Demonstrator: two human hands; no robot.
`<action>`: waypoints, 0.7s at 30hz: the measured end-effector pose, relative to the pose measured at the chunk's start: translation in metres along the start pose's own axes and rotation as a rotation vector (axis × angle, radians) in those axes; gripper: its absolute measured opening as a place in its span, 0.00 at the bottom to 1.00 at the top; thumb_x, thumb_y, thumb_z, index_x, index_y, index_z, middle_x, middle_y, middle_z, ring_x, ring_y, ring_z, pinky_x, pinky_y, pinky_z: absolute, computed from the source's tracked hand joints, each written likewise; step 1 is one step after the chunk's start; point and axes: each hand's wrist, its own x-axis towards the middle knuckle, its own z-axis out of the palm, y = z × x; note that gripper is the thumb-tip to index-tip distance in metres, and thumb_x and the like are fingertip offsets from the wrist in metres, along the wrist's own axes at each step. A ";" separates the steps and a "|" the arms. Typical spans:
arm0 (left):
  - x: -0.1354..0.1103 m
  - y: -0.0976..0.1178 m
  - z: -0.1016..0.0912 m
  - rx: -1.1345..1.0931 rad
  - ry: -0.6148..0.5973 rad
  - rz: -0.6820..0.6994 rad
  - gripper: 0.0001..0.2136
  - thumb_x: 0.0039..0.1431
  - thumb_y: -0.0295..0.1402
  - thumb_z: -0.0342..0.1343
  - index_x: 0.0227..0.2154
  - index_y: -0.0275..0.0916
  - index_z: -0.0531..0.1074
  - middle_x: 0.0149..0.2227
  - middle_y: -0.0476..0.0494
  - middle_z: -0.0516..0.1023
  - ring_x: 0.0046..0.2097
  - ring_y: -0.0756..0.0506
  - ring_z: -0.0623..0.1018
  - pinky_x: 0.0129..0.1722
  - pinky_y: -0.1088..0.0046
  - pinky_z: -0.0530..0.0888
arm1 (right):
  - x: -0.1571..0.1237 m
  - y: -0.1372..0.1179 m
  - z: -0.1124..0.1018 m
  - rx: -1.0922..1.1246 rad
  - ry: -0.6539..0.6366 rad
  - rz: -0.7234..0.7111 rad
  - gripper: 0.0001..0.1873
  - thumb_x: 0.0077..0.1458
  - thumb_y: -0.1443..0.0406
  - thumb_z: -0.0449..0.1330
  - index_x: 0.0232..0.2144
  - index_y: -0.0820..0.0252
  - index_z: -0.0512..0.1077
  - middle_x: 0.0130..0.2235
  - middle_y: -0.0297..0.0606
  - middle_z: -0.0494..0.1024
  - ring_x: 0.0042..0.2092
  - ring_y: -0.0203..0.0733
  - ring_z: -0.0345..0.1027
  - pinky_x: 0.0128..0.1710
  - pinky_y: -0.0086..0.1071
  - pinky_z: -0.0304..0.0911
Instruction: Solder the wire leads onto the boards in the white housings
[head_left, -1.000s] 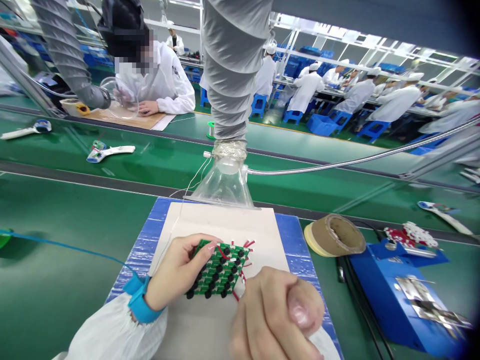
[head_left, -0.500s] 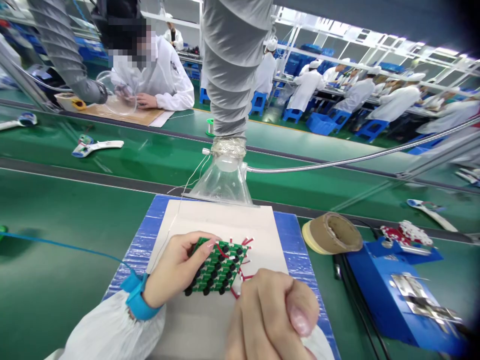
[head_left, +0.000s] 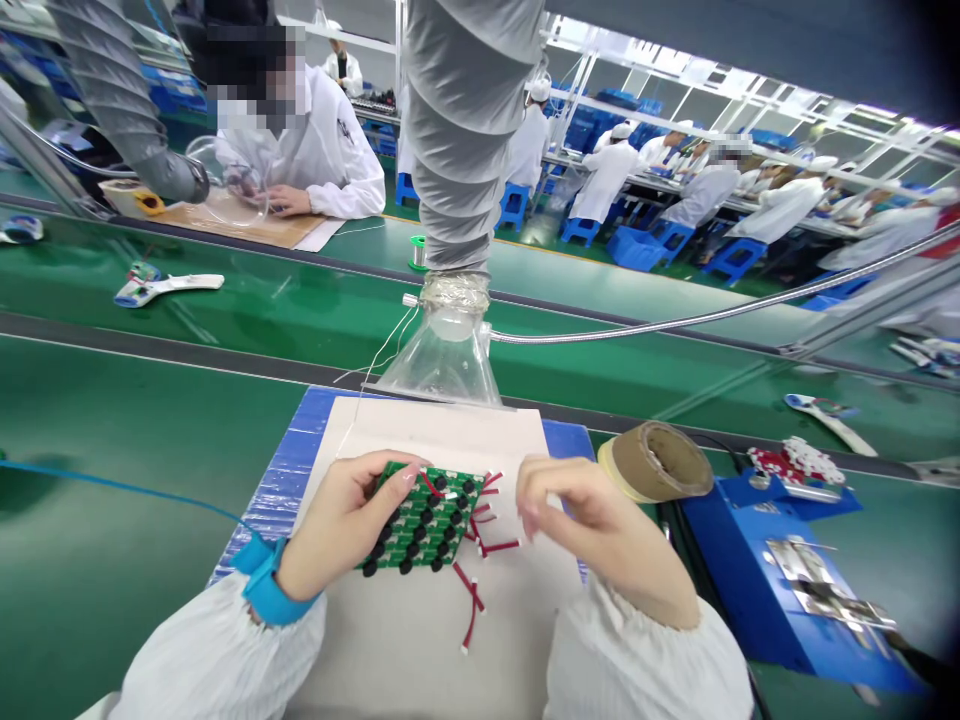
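Observation:
My left hand (head_left: 349,512) grips the left edge of a green circuit board panel (head_left: 442,522), its thumb lying on top. Rows of black round components stand on the panel, and a red wire (head_left: 433,484) with a white plug lies across its upper part. Several short red wires (head_left: 472,600) with white ends lie on the pale sheet (head_left: 510,650) at the panel's right edge and below. To the right of the panel, apart from it, hovers my right hand (head_left: 577,505), fingers curled toward the thumb; whatever the fingertips hold, if anything, is hidden.
A clear extraction hood (head_left: 442,360) hangs beyond the sheet. On the right are a tape roll (head_left: 660,462), a blue metal stand (head_left: 772,580) and a red-and-white wire bundle (head_left: 806,463). A blue strap (head_left: 274,585) with a cord circles my left wrist. A co-worker (head_left: 300,150) sits opposite.
My right hand has moved from close in front of the camera, up and away, to the panel's right, uncovering the red wires. My left hand still grips the panel. The view has shifted slightly.

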 end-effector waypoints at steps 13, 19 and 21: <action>0.006 -0.004 -0.008 0.002 0.105 -0.006 0.14 0.58 0.42 0.56 0.33 0.36 0.79 0.37 0.41 0.84 0.39 0.42 0.81 0.40 0.71 0.78 | 0.026 0.084 0.009 -0.593 0.013 0.475 0.18 0.41 0.77 0.57 0.37 0.61 0.70 0.29 0.32 0.72 0.31 0.35 0.62 0.33 0.28 0.50; 0.006 -0.002 -0.008 0.016 0.092 -0.035 0.15 0.57 0.42 0.55 0.33 0.35 0.80 0.36 0.40 0.84 0.39 0.42 0.82 0.40 0.70 0.79 | 0.032 0.085 0.013 -0.522 0.020 0.382 0.12 0.41 0.78 0.55 0.26 0.60 0.73 0.28 0.33 0.73 0.31 0.34 0.62 0.35 0.27 0.54; 0.006 -0.003 -0.008 0.018 0.099 -0.028 0.15 0.57 0.42 0.55 0.34 0.35 0.80 0.37 0.40 0.84 0.39 0.41 0.82 0.41 0.69 0.79 | 0.033 0.087 0.014 -0.494 0.027 0.375 0.10 0.41 0.78 0.55 0.22 0.61 0.72 0.28 0.35 0.74 0.32 0.34 0.63 0.35 0.28 0.55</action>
